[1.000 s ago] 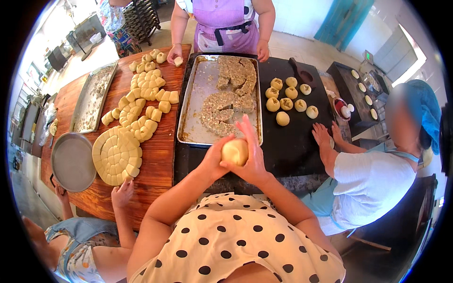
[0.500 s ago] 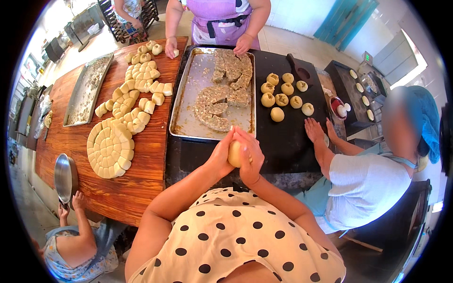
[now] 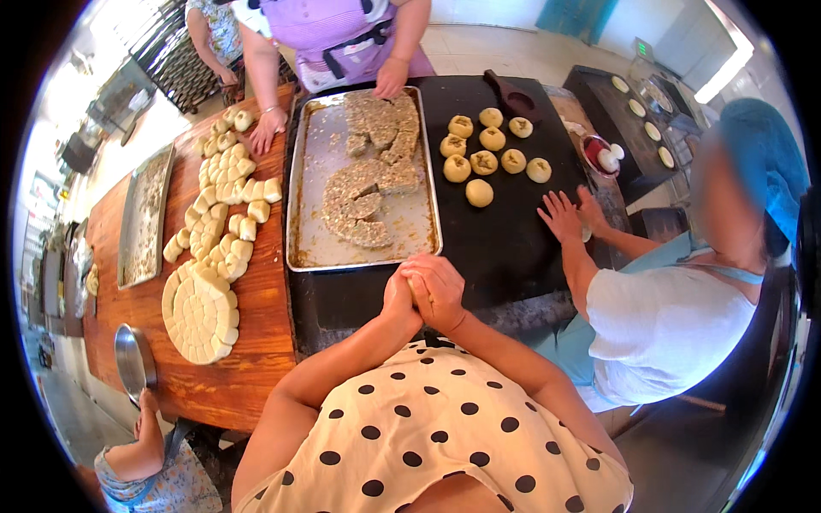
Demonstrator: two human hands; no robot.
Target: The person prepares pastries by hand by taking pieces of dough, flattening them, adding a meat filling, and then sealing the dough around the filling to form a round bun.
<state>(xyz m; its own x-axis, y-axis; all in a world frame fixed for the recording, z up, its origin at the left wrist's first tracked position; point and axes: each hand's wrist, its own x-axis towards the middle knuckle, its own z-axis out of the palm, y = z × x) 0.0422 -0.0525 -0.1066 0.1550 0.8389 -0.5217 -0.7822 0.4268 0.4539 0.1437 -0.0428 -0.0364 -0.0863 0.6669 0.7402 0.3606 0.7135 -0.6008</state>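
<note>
My left hand [image 3: 398, 295] and my right hand [image 3: 437, 292] are cupped together around a pale yellow dough ball [image 3: 416, 293], mostly hidden by my fingers, at the near edge of the black worktop [image 3: 351, 299]. Just beyond them is a metal tray [image 3: 304, 239] holding crumbly, speckled filling [image 3: 359, 222] cut into chunks. To its right, several round dough balls [image 3: 479, 193] rest on the black surface, many with puckered tops. On the wooden table [image 3: 120, 325] at left lie cut dough pieces [image 3: 200, 312] in clusters, one a segmented round slab.
A person in purple [image 3: 338, 38] stands opposite; another in a blue cap [image 3: 667, 333] works at right; one at lower left [image 3: 145, 470] holds a round pan [image 3: 135, 359]. A speckled tray [image 3: 144, 214], wooden tool [image 3: 513, 98], small bowl [image 3: 597, 158] and dark trays [image 3: 616, 128] surround them.
My hands have closed further over the dough ball, now mostly hiding it. The lower-left person's pan has tilted up. The person in purple moved leftward in view, hands at the tray and wooden table.
</note>
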